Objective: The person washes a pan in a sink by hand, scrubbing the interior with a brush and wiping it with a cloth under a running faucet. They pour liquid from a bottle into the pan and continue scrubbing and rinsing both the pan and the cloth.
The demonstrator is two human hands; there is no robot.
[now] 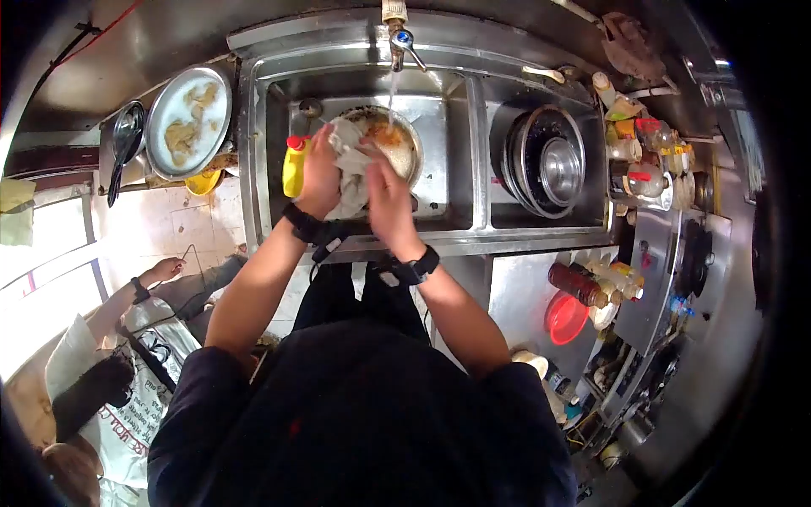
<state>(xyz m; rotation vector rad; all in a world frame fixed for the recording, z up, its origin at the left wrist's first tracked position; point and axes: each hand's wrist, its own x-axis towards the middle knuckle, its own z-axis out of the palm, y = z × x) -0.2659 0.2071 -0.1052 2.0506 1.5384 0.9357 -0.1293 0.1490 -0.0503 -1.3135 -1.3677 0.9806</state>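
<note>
Over the left sink basin, my left hand (318, 179) is closed on a wet greyish-white cloth (348, 160). My right hand (389, 207) presses against the cloth's right side, its fingers partly blurred and turned toward it. Beneath the cloth sits a round metal pan (412, 142) with foamy water and orange-brown residue, partly hidden. Water runs from the tap (397, 51) into this pan. Just left of my left hand stands a yellow bottle with a red cap (292, 171); the hand overlaps part of it.
Stacked metal bowls (528, 160) lie in the right basin. A metal basin of suds (188, 122) stands on the left ledge beside a black ladle (125, 144). Jars and bottles crowd the right. A red bowl (567, 318) sits lower right. Another person (127, 397) is at lower left.
</note>
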